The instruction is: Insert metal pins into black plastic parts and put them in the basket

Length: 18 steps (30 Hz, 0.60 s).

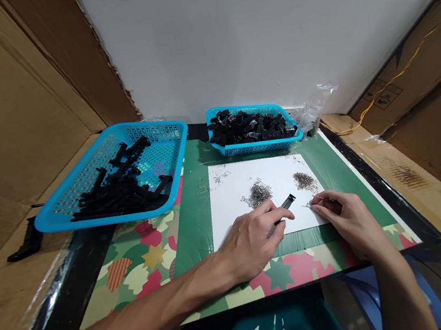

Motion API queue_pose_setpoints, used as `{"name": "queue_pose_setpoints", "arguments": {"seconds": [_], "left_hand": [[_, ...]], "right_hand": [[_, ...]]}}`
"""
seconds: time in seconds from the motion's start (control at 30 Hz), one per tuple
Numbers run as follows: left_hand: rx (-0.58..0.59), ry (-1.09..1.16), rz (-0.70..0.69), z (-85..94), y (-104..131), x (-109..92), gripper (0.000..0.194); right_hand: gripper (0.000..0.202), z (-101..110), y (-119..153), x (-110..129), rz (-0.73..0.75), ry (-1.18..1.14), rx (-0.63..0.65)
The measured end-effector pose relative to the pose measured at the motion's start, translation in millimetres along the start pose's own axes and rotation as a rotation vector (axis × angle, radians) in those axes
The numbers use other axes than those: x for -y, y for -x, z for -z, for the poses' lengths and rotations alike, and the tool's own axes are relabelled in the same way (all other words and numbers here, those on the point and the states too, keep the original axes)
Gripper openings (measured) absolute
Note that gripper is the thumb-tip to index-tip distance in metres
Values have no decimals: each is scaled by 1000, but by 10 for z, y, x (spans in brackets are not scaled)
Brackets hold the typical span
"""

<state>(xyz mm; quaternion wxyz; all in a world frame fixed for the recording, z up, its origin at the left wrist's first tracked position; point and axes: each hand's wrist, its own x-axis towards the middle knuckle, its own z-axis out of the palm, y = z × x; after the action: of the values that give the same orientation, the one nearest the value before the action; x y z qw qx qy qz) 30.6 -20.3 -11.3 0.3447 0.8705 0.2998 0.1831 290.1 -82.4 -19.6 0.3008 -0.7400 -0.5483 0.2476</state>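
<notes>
My left hand is closed around a narrow black plastic part, whose far end sticks out past the fingers above a white sheet. At the sheet's right edge, my right hand is in a pinch. Thin, pale bits show at its fingertips, too small to name. Just beyond the left hand lies a pile of small wire pieces, perhaps springs or clips. A second, browner pile of tiny metal pieces is beyond the right hand. A few loose wire pieces are scattered at the sheet's far left corner.
A blue basket at the left holds long black plastic parts. Another blue basket at the back holds short black pieces. Clear plastic bags stand beside it. Cardboard walls flank the table; a yellow wire runs along the right.
</notes>
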Motion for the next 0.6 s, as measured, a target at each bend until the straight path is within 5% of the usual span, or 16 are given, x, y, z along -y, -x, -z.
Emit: {"name": "queue_pose_setpoints", "arguments": {"seconds": [0.23, 0.43, 0.6], "left_hand": [[8, -2, -7, 14, -3, -17, 28], [2, 12, -2, 10, -3, -14, 28], [-19, 130, 29, 43, -21, -22, 28]], "right_hand": [[28, -63, 15, -39, 67, 27, -34], [24, -74, 74, 40, 163, -21, -257], [25, -76, 221, 228, 136, -377, -86]]}}
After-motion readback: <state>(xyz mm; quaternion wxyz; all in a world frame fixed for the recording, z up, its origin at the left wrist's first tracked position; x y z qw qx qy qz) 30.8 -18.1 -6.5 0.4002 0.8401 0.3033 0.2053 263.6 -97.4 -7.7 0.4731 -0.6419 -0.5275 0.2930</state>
